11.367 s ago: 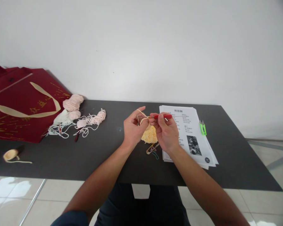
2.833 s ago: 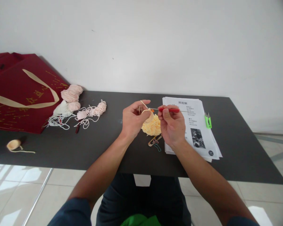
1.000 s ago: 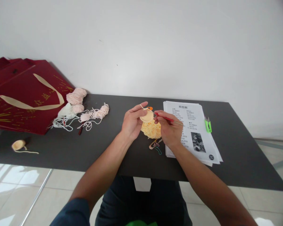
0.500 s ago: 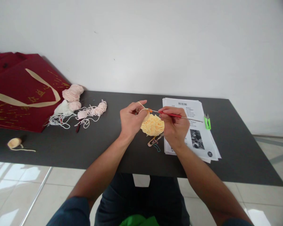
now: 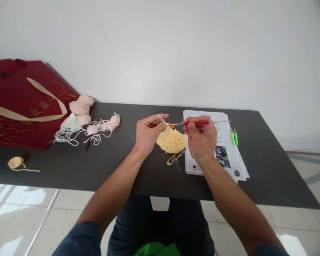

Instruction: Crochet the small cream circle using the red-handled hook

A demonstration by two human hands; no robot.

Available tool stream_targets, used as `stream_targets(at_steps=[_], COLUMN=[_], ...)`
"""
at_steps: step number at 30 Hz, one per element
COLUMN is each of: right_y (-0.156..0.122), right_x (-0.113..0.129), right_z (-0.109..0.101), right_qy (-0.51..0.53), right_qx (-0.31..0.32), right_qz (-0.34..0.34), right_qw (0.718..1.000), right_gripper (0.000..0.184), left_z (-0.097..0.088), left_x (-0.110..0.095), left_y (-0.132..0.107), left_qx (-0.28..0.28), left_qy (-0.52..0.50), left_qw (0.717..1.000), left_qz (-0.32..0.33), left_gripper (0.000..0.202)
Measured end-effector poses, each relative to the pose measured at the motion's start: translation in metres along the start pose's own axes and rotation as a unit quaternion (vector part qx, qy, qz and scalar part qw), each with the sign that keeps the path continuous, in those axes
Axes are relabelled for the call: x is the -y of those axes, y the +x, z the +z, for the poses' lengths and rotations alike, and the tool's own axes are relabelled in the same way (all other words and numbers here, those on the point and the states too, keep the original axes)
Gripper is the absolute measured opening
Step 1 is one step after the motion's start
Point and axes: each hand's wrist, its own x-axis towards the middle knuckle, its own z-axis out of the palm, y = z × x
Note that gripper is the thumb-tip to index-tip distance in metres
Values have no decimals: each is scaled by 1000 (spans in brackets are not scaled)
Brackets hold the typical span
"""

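L hand [image 5: 147, 134] pinches small crochet piece [image 5: 165, 132] w/ strand over finger, R hand [image 5: 201, 140] grips red crochet hook [image 5: 196, 122], both above yellow yarn pile [image 5: 172, 141] on dark table [image 5: 269, 174]

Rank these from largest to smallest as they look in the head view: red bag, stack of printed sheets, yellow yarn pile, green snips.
1. red bag, though cut off at the left edge
2. stack of printed sheets
3. yellow yarn pile
4. green snips
No two look close in size.
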Motion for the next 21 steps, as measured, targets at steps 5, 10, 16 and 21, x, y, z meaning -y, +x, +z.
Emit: stream_targets(at_steps=[5, 10, 16, 21], right_y=[-1, 0, 0, -1], right_x=[1, 2, 2, 2], right_z=[2, 2, 2, 3], right_qy=[14, -1, 6, 16], right_qx=[-4, -12, -2, -12], right_qz=[3, 7, 7, 11], right_qw=[1000, 1000, 1000, 1000], right_gripper=[20, 26, 24, 23], left_z=[-1, 0, 1, 1], left_x=[0, -2, -3, -2], left_y=[-1, -2, -3, -2], left_qx=[9, 12, 5, 10], left_qy=[-5, -18, -20, -17], left_qw=[1000, 1000, 1000, 1000], left_qz=[11, 9, 4, 16], left_gripper=[29, 27, 25, 25])
